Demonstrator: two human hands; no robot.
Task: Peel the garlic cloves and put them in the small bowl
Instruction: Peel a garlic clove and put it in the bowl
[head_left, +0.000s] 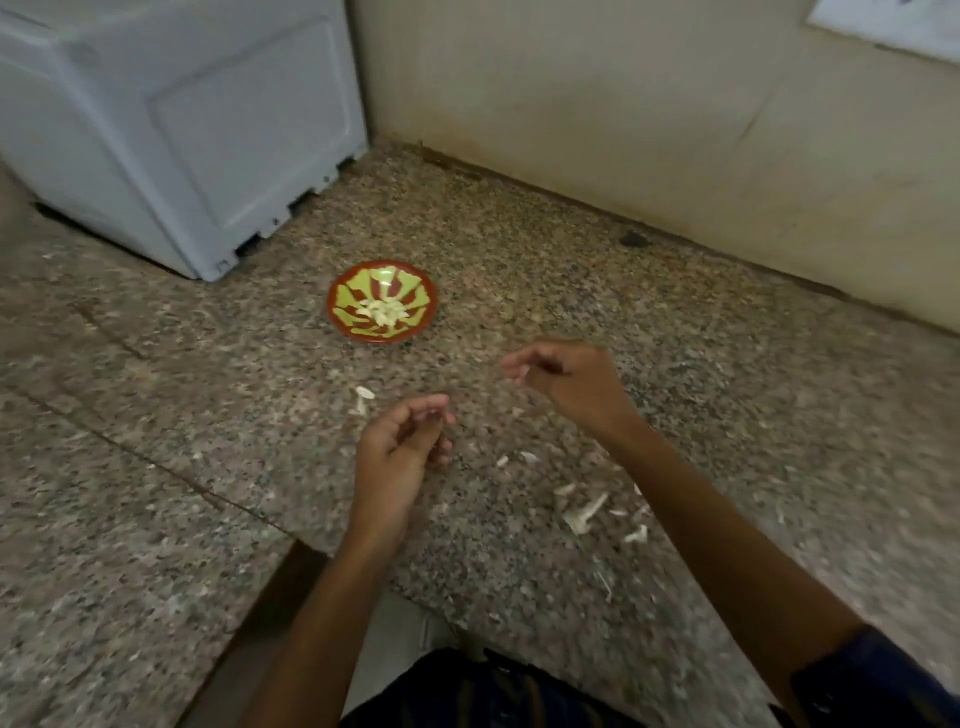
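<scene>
Head view: right hand (563, 379) pinched a small, light, slippery clove (523, 372), apparently; left hand (402, 449) hung loosely curled, holding nothing.

One camera sits on my head, looking forward and steeply down over my forearms at the speckled counter (519, 249). It takes in a wide sweep, from my lap at the near edge to the wall (623, 104) far off.

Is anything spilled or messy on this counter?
Yes. Pale papery garlic peels lie scattered over the speckled granite counter, near the person's right hand. The peeled cloves sit neatly inside the small red-and-green bowl.
</scene>
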